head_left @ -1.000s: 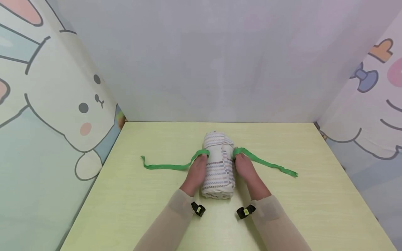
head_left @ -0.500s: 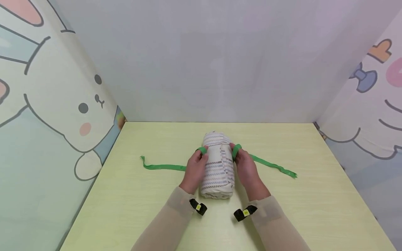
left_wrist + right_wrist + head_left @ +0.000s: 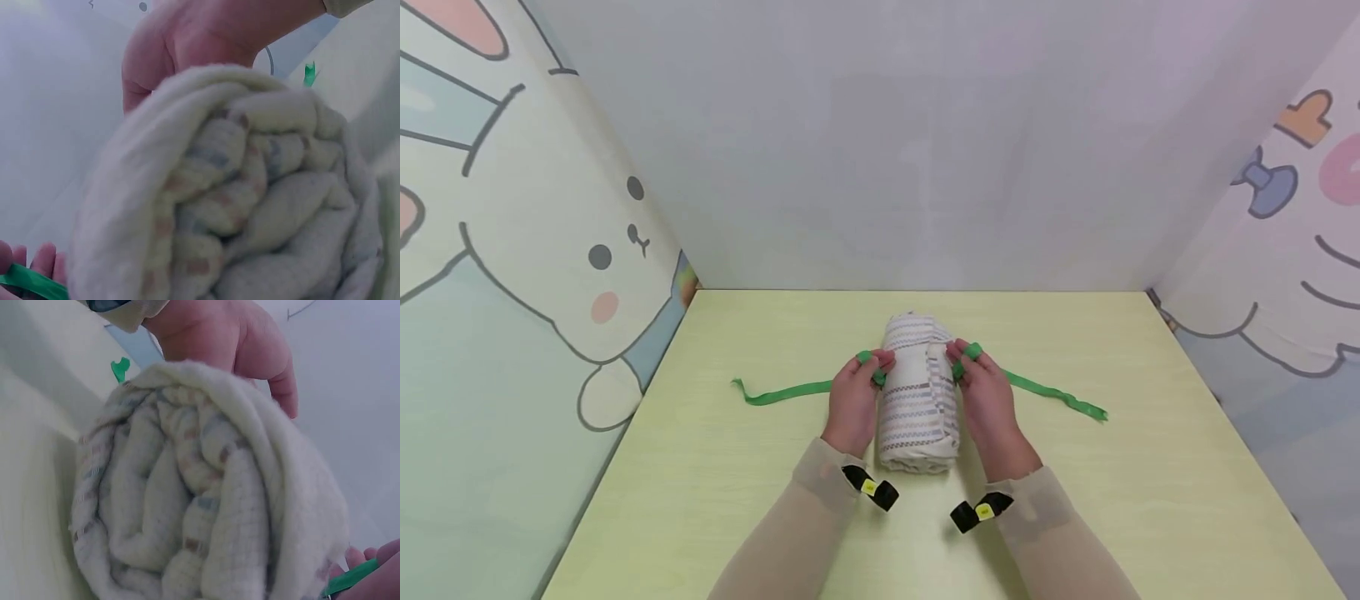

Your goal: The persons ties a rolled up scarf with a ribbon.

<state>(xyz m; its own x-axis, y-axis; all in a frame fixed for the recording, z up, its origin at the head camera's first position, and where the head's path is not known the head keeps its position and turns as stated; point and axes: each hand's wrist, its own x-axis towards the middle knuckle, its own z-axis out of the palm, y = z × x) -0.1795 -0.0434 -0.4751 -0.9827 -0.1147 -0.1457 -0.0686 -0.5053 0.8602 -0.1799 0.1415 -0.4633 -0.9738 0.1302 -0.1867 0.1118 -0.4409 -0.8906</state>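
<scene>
A rolled cream towel with coloured stripes (image 3: 920, 392) lies lengthwise on the yellow-green table (image 3: 760, 500). A green ribbon (image 3: 782, 392) runs under it and trails out to both sides. My left hand (image 3: 855, 398) pinches the ribbon's left part beside the roll, lifted off the table. On the other side my right hand (image 3: 984, 392) pinches the right part (image 3: 1052, 395) against the roll's flank. The left wrist view shows the rolled end (image 3: 250, 200) close up, with ribbon (image 3: 31, 282) over fingertips at bottom left. In the right wrist view the roll (image 3: 206, 487) fills the frame, ribbon (image 3: 350, 578) at bottom right.
Cartoon-printed walls stand close on the left (image 3: 512, 250) and right (image 3: 1285, 233), with a plain wall (image 3: 917, 150) behind the table. The ribbon's loose ends lie flat on the table, reaching out left (image 3: 739, 387) and right (image 3: 1101, 412).
Both hands have risen from flat on the table beside the roll and curled round the ribbon, drawing it up along the towel's sides. The towel has not moved.
</scene>
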